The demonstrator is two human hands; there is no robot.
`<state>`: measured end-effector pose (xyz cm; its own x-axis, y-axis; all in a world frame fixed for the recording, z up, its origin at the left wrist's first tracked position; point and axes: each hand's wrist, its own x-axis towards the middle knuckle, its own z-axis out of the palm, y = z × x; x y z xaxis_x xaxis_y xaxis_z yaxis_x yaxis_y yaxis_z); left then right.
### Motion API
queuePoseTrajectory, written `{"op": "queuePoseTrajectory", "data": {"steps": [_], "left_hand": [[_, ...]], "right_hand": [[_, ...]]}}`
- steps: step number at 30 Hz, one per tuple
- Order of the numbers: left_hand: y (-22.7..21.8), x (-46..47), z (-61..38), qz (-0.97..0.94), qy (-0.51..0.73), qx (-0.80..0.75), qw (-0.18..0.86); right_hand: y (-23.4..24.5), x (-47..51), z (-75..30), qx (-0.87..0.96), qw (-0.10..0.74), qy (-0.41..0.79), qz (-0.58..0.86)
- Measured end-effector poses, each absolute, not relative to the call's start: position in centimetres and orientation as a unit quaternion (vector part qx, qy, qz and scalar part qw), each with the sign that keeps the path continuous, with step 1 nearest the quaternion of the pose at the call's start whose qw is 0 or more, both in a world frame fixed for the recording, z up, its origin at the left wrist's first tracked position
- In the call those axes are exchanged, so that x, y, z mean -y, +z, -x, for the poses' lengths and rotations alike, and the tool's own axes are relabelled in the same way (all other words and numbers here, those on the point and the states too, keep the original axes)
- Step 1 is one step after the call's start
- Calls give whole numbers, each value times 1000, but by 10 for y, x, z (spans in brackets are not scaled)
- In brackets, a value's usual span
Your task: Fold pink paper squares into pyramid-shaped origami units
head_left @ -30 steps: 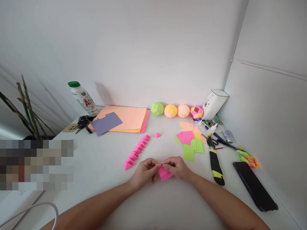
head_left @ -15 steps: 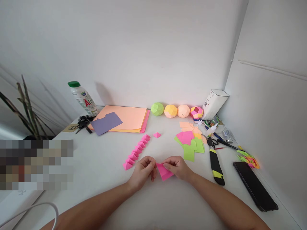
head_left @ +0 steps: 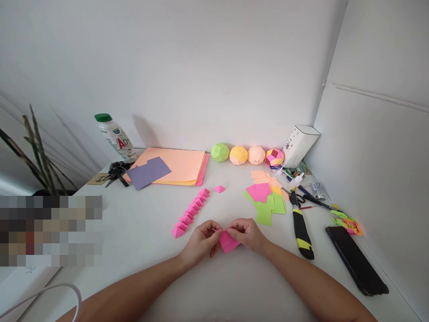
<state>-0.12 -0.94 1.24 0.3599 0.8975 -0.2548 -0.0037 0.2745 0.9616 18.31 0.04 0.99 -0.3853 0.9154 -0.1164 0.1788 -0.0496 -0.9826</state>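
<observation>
Between my two hands is a small pink sheet of paper (head_left: 228, 242), its free corner pointing down toward me. My left hand (head_left: 203, 240) pinches the paper's upper left edge between thumb and fingers. On the opposite side my right hand (head_left: 247, 235) grips the upper edge, thumb on top. The fingertips of both hands are close together, and they hide the top edge. Left of my left hand runs a slanting row of folded pink paper pieces (head_left: 190, 212). One more folded pink piece (head_left: 220, 189) lies apart, beyond my hands.
Loose green sheets (head_left: 264, 213), pink sheets (head_left: 259, 192) and a utility knife (head_left: 302, 232) lie to the right, with a black phone (head_left: 357, 261) farther out. Several paper balls (head_left: 238, 155) line the wall. Large coloured sheets (head_left: 181, 161) and a bottle (head_left: 117, 138) stand back left.
My left hand has moved slightly right and taken hold of the pink paper's edge. The paper has shifted a little left, and the fingertips are nearer each other.
</observation>
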Motion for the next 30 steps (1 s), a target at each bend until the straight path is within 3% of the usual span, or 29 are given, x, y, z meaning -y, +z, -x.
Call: {"op": "queuePoseTrajectory", "data": {"steps": [7,16,30], "left_hand": [[13,10,0,-518,313,-457,652],[10,10,2,-461,372,-445,672],[11,11,1,-543,308,-445,643]], "right_hand": [[7,1,-182,633,317,561,429],[13,-1,-183,599,351,562,448],[12,2,-176,648,323,517,456]]}}
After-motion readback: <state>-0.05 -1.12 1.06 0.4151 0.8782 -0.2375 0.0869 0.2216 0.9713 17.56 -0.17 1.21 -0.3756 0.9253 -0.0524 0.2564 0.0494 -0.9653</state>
